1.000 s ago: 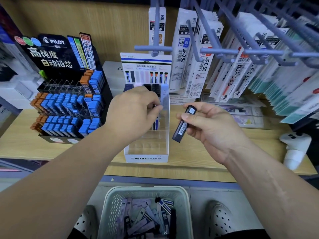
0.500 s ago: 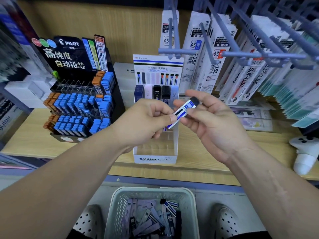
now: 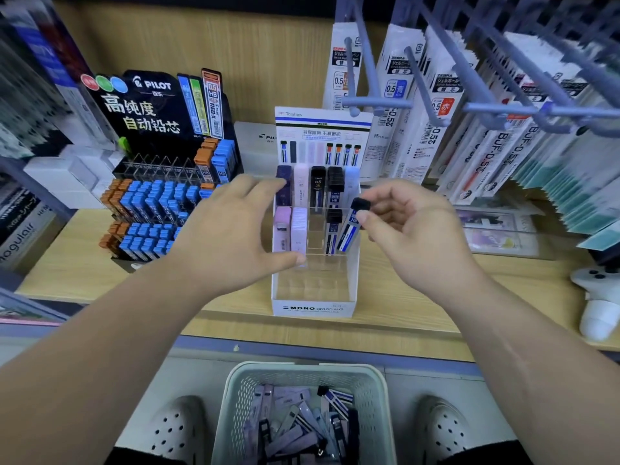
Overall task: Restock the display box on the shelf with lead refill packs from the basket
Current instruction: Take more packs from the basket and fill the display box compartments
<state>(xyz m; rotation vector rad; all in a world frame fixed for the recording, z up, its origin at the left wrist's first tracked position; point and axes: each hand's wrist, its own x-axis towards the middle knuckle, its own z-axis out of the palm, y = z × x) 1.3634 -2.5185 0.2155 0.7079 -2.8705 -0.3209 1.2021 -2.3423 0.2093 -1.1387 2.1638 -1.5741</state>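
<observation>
The white MONO display box (image 3: pixel 313 307) stands on the wooden shelf, with pink, purple and black lead refill packs in its back rows and clear bare slots in front. My right hand (image 3: pixel 416 229) pinches a blue, white and black lead refill pack (image 3: pixel 352 226) by its black cap, its lower end inside the box's right column. My left hand (image 3: pixel 231 229) hovers with spread, straight fingers at the box's left side and holds nothing. A pale green basket (image 3: pixel 302 374) with several more packs sits on the floor below.
A black Pilot lead display (image 3: pixel 161 182) stands left of the box. Hanging pen refill packs on blue-grey hooks (image 3: pixel 446 105) jut out above and to the right. A white controller (image 3: pixel 600 297) lies at the shelf's right end. My white shoes flank the basket.
My left hand let go of the pack and spread open beside the box. My right hand carried the pack down into the box's right column. The camera moved closer.
</observation>
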